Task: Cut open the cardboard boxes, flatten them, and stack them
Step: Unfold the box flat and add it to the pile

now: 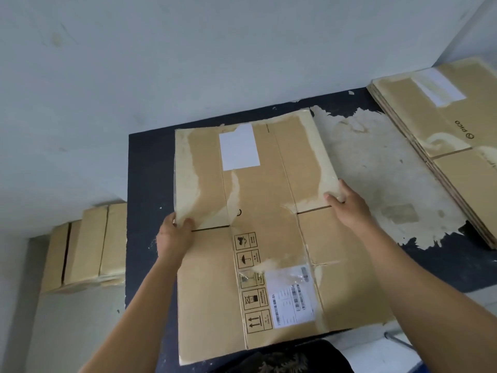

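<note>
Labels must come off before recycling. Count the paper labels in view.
3. A blank white label on the far flap of the flattened box; a barcode label near its close edge; a pale label atop the flat stack at right. Undersides and lower sheets may hide more.

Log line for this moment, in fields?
box: flat on table; left hand: grips left flap; right hand: grips right flap; stack: right

a worn dark table [145,168] stands against pale walls [161,49].

"PICO" printed on the stacked cardboard [457,125]
</note>
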